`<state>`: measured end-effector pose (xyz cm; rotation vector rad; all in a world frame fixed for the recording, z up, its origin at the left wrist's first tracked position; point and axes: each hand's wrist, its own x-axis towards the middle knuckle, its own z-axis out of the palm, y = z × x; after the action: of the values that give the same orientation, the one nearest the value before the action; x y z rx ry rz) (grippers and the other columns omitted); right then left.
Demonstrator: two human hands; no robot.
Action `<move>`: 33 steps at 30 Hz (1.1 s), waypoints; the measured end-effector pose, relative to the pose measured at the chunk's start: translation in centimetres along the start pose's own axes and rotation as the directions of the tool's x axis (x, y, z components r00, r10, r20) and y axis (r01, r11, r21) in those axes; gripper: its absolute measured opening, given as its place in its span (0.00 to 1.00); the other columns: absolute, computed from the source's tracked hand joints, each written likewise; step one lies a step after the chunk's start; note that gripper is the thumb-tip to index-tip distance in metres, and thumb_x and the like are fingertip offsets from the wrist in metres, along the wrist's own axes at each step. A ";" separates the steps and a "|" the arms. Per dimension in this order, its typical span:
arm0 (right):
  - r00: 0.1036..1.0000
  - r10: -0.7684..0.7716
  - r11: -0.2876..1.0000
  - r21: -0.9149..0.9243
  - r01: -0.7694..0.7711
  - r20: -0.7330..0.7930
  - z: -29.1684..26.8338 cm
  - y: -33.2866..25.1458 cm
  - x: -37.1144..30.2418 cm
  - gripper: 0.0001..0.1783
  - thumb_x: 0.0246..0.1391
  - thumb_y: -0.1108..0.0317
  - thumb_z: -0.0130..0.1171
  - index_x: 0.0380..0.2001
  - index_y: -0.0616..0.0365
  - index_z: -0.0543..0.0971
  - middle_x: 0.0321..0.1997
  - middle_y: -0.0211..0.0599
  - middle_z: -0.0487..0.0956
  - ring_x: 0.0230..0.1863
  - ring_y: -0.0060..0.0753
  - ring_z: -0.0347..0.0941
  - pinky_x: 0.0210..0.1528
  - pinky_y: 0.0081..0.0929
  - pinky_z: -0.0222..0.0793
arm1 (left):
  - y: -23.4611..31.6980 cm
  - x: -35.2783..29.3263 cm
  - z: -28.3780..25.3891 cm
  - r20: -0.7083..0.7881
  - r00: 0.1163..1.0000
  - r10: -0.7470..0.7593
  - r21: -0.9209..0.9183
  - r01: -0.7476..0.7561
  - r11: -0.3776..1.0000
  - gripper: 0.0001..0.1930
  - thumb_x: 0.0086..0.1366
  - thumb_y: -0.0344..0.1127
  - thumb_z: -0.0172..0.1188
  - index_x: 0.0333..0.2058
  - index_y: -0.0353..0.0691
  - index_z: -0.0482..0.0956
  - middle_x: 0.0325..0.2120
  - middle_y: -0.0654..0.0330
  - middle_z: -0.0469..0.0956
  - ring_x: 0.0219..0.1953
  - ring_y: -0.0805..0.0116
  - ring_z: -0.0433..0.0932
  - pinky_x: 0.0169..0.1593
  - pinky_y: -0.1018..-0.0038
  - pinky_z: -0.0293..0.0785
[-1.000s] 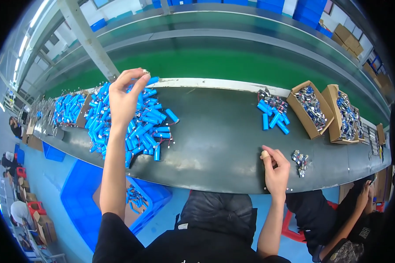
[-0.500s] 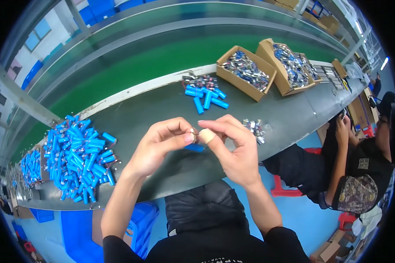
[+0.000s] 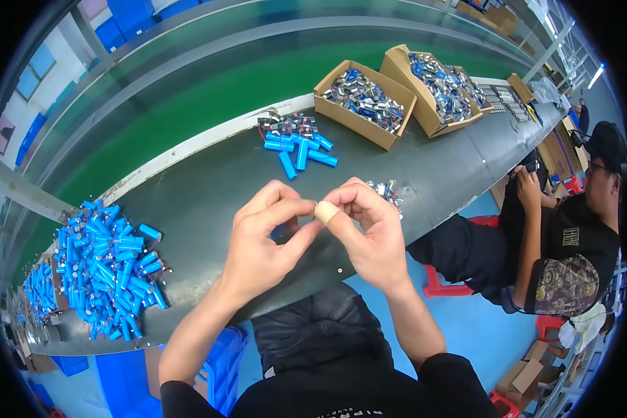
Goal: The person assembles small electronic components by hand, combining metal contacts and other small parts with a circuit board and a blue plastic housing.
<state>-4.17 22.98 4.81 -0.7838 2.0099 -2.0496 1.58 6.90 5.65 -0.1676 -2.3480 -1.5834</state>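
My left hand (image 3: 266, 233) is closed in a pinch, thumb and index finger meeting in front of my chest. Against those fingertips presses my right hand (image 3: 370, 233), also closed, with a tan finger cover (image 3: 326, 212) on its thumb. Whatever sits between the fingertips is too small and hidden to make out. Through the gap in my left fingers shows part of a blue cylinder (image 3: 279, 234). Behind my right hand lies a small pile of metal parts (image 3: 391, 194), partly covered. Beyond my hands rest several blue cylinders (image 3: 302, 153) beside small wired parts (image 3: 289, 125).
A large heap of blue wired cylinders (image 3: 111, 268) covers the left of the dark bench (image 3: 209, 202). Cardboard boxes of small parts (image 3: 331, 101) (image 3: 425, 115) stand at the far right. A tiny piece (image 3: 340, 270) lies near the front edge. To the right sits a co-worker (image 3: 571, 237).
The view has shifted, moving the bench contents left in the picture. My fingertips have come together, and the small metallic piece seen in my left fingers is now hidden.
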 end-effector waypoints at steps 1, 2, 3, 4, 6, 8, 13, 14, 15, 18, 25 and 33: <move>1.000 0.002 0.999 0.035 -0.003 0.011 0.0 0.1 0.0 0.02 0.58 0.77 0.57 0.34 0.63 0.76 0.33 0.26 0.71 0.34 0.14 0.68 0.37 0.15 0.63 | -0.4 0.0 0.1 0.010 0.999 0.034 0.048 -0.035 0.998 0.11 0.55 0.23 0.65 0.38 0.34 0.76 0.33 0.62 0.75 0.34 0.76 0.73 0.43 0.77 0.69; 1.000 0.004 0.999 0.033 -0.004 0.010 -0.1 0.1 0.0 0.02 0.58 0.77 0.57 0.34 0.63 0.76 0.33 0.26 0.71 0.34 0.14 0.68 0.37 0.15 0.63 | -0.9 0.1 0.2 0.012 0.999 0.034 0.045 -0.034 0.998 0.11 0.55 0.23 0.65 0.38 0.34 0.76 0.33 0.62 0.75 0.34 0.76 0.73 0.43 0.77 0.69; 0.999 0.023 0.997 0.076 -0.025 0.025 -0.2 0.1 0.0 0.02 0.58 0.77 0.57 0.35 0.63 0.75 0.34 0.26 0.71 0.34 0.15 0.69 0.37 0.15 0.64 | -1.6 0.3 0.4 0.017 0.998 0.067 -0.053 -0.066 0.996 0.11 0.56 0.25 0.64 0.38 0.34 0.76 0.32 0.61 0.75 0.34 0.75 0.73 0.43 0.77 0.69; 0.998 0.042 0.992 0.118 -0.046 0.038 -0.3 0.0 0.0 0.02 0.59 0.76 0.56 0.35 0.63 0.74 0.34 0.26 0.71 0.35 0.15 0.69 0.37 0.15 0.64 | -1.9 0.4 0.5 0.020 0.995 0.101 -0.153 -0.097 0.983 0.11 0.58 0.26 0.64 0.39 0.35 0.76 0.31 0.61 0.75 0.34 0.74 0.73 0.43 0.77 0.69; 0.995 0.084 0.987 0.135 -0.091 0.058 -0.6 -0.4 0.0 0.02 0.60 0.76 0.55 0.35 0.63 0.74 0.34 0.26 0.71 0.35 0.14 0.69 0.37 0.15 0.64 | -1.6 0.5 0.3 0.132 0.990 -0.043 -0.393 0.092 0.915 0.08 0.61 0.28 0.62 0.38 0.35 0.76 0.33 0.62 0.75 0.36 0.75 0.73 0.44 0.78 0.68; 0.989 0.125 0.979 0.152 -0.135 0.079 -0.6 -0.4 0.0 0.02 0.60 0.75 0.55 0.34 0.63 0.73 0.34 0.26 0.71 0.34 0.14 0.69 0.36 0.14 0.64 | -2.2 0.6 -0.3 0.377 0.910 -0.171 -0.555 0.370 0.745 0.06 0.67 0.31 0.58 0.37 0.35 0.76 0.37 0.65 0.76 0.40 0.78 0.73 0.46 0.79 0.67; 0.974 0.223 0.964 0.138 -0.226 0.037 -0.5 -0.5 0.1 0.06 0.64 0.69 0.52 0.34 0.59 0.73 0.27 0.21 0.69 0.28 0.11 0.63 0.31 0.13 0.58 | -2.2 0.7 0.8 0.317 0.926 -0.203 -0.645 0.368 0.670 0.06 0.65 0.30 0.60 0.38 0.35 0.77 0.41 0.62 0.77 0.43 0.77 0.75 0.48 0.78 0.68; 0.974 0.224 0.964 0.137 -0.227 0.037 -0.6 -0.6 0.2 0.06 0.64 0.69 0.52 0.34 0.59 0.73 0.27 0.21 0.69 0.28 0.11 0.63 0.31 0.13 0.58 | -2.5 0.6 1.1 0.239 0.948 -0.210 -0.652 0.317 0.689 0.06 0.65 0.29 0.60 0.38 0.35 0.77 0.41 0.60 0.78 0.44 0.75 0.75 0.50 0.77 0.68; 0.962 0.270 0.957 0.100 -0.273 0.041 -0.7 -0.6 0.2 0.07 0.65 0.68 0.51 0.34 0.58 0.73 0.25 0.20 0.68 0.28 0.10 0.62 0.30 0.13 0.57 | -2.8 0.5 1.3 0.239 0.948 -0.210 -0.652 0.317 0.689 0.06 0.65 0.29 0.60 0.38 0.35 0.77 0.41 0.60 0.78 0.44 0.75 0.75 0.50 0.77 0.68; 0.948 0.318 0.945 0.063 -0.319 0.026 -0.7 -0.2 0.1 0.08 0.65 0.66 0.49 0.35 0.58 0.73 0.23 0.19 0.67 0.27 0.10 0.60 0.30 0.13 0.55 | -2.9 0.6 1.8 0.043 0.994 -0.105 -0.437 0.113 0.892 0.08 0.61 0.26 0.62 0.40 0.34 0.77 0.44 0.55 0.78 0.47 0.70 0.75 0.55 0.73 0.67; 0.935 0.353 0.931 0.099 -0.351 -0.003 -0.2 -0.6 -0.2 0.09 0.66 0.65 0.48 0.36 0.58 0.73 0.24 0.19 0.66 0.27 0.10 0.59 0.29 0.13 0.53 | -2.8 -0.3 3.6 -0.216 0.976 0.042 -0.167 -0.079 0.983 0.14 0.54 0.20 0.65 0.41 0.32 0.78 0.46 0.52 0.79 0.53 0.62 0.76 0.58 0.68 0.68; 0.941 0.330 0.937 0.146 -0.317 -0.078 0.4 0.8 -0.9 0.08 0.66 0.65 0.49 0.37 0.59 0.73 0.25 0.18 0.64 0.27 0.10 0.57 0.29 0.12 0.52 | -4.1 -1.0 3.8 -0.238 0.925 0.296 0.138 -0.269 0.953 0.12 0.56 0.19 0.64 0.40 0.30 0.78 0.36 0.54 0.82 0.40 0.66 0.82 0.46 0.73 0.76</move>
<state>-3.41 22.97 3.75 -0.3026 1.8779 -2.0331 0.74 8.86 0.44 -0.2504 -2.0900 -1.2625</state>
